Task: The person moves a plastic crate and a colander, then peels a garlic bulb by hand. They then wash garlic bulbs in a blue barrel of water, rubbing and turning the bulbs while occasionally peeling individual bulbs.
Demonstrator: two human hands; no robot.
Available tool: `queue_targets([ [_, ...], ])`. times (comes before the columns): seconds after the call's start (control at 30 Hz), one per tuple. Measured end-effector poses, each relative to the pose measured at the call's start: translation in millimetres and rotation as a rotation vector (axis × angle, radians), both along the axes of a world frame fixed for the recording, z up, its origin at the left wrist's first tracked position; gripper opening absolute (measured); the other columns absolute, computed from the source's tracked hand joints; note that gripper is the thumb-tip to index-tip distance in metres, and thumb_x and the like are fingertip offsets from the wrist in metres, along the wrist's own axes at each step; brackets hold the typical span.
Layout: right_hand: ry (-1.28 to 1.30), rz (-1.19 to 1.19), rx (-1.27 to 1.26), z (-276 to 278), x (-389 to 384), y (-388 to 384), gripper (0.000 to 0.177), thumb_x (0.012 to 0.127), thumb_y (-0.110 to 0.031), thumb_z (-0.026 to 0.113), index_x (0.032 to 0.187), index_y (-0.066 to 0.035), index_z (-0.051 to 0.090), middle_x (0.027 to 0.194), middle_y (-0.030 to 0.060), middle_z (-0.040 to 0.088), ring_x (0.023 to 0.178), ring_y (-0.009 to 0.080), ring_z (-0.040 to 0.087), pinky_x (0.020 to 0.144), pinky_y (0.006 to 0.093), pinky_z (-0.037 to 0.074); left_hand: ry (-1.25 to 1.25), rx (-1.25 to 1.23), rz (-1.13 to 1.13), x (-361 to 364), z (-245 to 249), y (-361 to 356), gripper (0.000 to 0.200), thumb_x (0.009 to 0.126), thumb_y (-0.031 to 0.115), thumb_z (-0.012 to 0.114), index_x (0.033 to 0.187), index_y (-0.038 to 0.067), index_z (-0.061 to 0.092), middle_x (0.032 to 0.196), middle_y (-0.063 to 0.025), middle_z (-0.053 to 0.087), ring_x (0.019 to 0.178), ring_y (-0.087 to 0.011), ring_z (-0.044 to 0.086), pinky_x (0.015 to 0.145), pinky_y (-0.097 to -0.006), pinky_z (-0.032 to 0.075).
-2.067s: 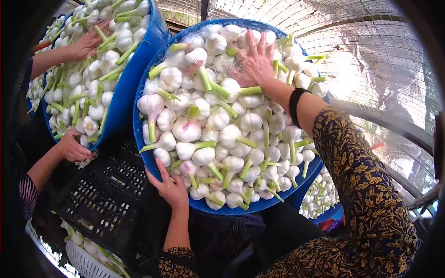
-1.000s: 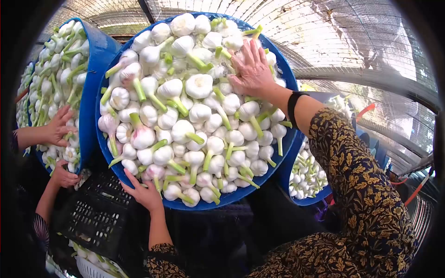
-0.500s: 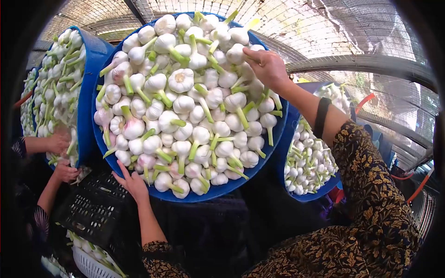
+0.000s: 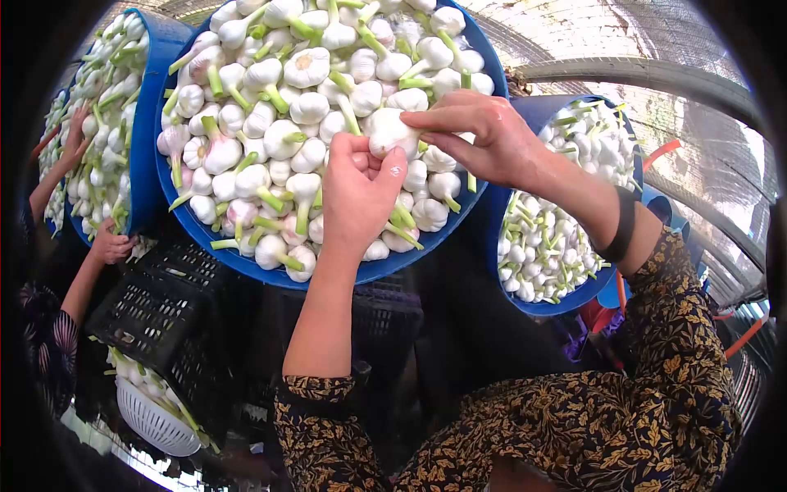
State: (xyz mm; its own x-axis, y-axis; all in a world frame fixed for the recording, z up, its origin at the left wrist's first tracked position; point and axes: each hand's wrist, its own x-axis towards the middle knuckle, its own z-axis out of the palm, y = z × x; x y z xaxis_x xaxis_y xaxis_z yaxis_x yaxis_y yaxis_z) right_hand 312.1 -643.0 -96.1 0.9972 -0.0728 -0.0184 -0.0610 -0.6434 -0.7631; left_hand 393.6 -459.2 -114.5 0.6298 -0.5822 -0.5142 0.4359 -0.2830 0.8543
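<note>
A white garlic bulb [image 4: 388, 133] is held up over the big blue tub [image 4: 246, 268], between both hands. My left hand [image 4: 361, 184] is closed around its lower left side, thumb on the front. From the right, my right hand [image 4: 492, 139] reaches in with fingers and thumb bent together at the bulb's right side; whether a bit of skin is pinched there I cannot make out. Below and behind the hands, the tub is heaped with garlic bulbs [image 4: 307, 67] with short green stems.
More garlic fills a blue tub [image 4: 537, 307] on the right and another blue tub [image 4: 152, 107] on the left, where a co-worker's hands [image 4: 109, 244] work. Black crates [image 4: 156, 316] and a white basket [image 4: 156, 418] with garlic stand lower left. Wire mesh [image 4: 566, 37] runs behind.
My right hand has come back from the tub's far right edge with a garlic bulb. My left hand has left the tub's rim and now grips that bulb. The view has tilted down.
</note>
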Motion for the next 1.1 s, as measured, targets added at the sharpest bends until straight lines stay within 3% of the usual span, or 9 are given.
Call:
queue_targets([
  [0.13,0.048,0.044,0.041,5,-4,-2,0.03,0.085,-0.006,0.068,0.114,-0.011,0.07,0.084,0.0095,0.066,0.079,0.0246,0.064,0.072,0.0336,0.05,0.142,-0.03,-0.072,4,5,14,0.023,0.091,0.01,0.063,0.103,-0.001,0.046,0.082,-0.0114,0.066,0.069,-0.0111,0.061,0.062,-0.0227,0.051],
  [0.2,0.117,0.025,0.187,1,-4,-4,0.029,0.086,-0.006,0.067,0.115,-0.01,0.069,0.087,0.0104,0.067,0.08,0.0253,0.065,0.074,0.0336,0.051,0.261,-0.053,-0.08,5,7,18,0.019,0.091,0.007,0.06,0.102,0.0,0.046,0.084,-0.0124,0.066,0.068,-0.0109,0.061,0.06,-0.0235,0.051],
  [0.33,0.127,0.04,0.218,2,-6,-3,0.028,0.086,-0.007,0.067,0.114,-0.009,0.069,0.089,0.0119,0.068,0.082,0.0258,0.066,0.076,0.0333,0.051,0.303,-0.101,-0.051,2,5,21,0.016,0.092,0.006,0.058,0.101,0.0,0.046,0.084,-0.0134,0.067,0.065,-0.011,0.061,0.059,-0.0238,0.051],
  [0.5,0.314,-0.035,0.364,2,-6,-4,0.027,0.09,-0.009,0.066,0.117,-0.007,0.068,0.096,0.0085,0.071,0.087,0.0119,0.065,0.081,0.0283,0.05,0.306,-0.098,-0.007,0,2,22,0.018,0.092,0.006,0.057,0.105,-0.002,0.046,0.082,-0.0137,0.066,0.066,-0.0126,0.063,0.06,-0.0252,0.054],
  [0.6,0.364,-0.061,0.447,-2,-8,-2,0.028,0.091,-0.012,0.066,0.119,-0.008,0.068,0.099,0.0072,0.071,0.089,0.008,0.062,0.082,0.027,0.05,0.293,-0.111,0.022,-3,-1,26,0.019,0.092,0.006,0.058,0.105,-0.003,0.047,0.082,-0.014,0.066,0.067,-0.0132,0.064,0.061,-0.0251,0.055],
  [0.83,0.308,-0.097,0.295,-4,-15,6,0.028,0.092,-0.015,0.065,0.119,-0.008,0.067,0.095,0.007,0.072,0.083,0.0082,0.061,0.077,0.0279,0.051,0.155,-0.002,0.055,-14,4,21,0.017,0.094,0.012,0.061,0.102,0.0,0.053,0.085,-0.0115,0.067,0.07,-0.0128,0.062,0.063,-0.0262,0.054],
  [0.93,0.379,-0.096,0.307,-3,-14,5,0.028,0.092,-0.016,0.065,0.119,-0.009,0.068,0.094,0.0056,0.073,0.081,0.0073,0.061,0.076,0.0271,0.05,0.202,-0.053,0.084,-12,2,23,0.017,0.095,0.011,0.061,0.098,-0.004,0.052,0.081,-0.013,0.066,0.065,-0.0133,0.064,0.061,-0.025,0.055],
  [1.03,0.531,-0.139,0.461,-5,-15,6,0.029,0.093,-0.015,0.064,0.121,-0.006,0.067,0.094,0.0043,0.072,0.081,0.0064,0.062,0.078,0.0246,0.05,0.243,-0.064,0.095,-12,-1,27,0.015,0.096,0.011,0.059,0.097,-0.004,0.054,0.081,-0.0127,0.066,0.065,-0.0132,0.064,0.06,-0.0253,0.055],
  [1.1,0.639,-0.235,0.746,-15,-21,9,0.032,0.094,-0.015,0.064,0.123,-0.002,0.064,0.094,0.0028,0.07,0.082,0.0061,0.061,0.078,0.0227,0.049,0.268,-0.065,0.129,-14,-8,33,0.014,0.096,0.01,0.058,0.098,-0.003,0.055,0.081,-0.013,0.067,0.066,-0.014,0.065,0.061,-0.0256,0.055],
])
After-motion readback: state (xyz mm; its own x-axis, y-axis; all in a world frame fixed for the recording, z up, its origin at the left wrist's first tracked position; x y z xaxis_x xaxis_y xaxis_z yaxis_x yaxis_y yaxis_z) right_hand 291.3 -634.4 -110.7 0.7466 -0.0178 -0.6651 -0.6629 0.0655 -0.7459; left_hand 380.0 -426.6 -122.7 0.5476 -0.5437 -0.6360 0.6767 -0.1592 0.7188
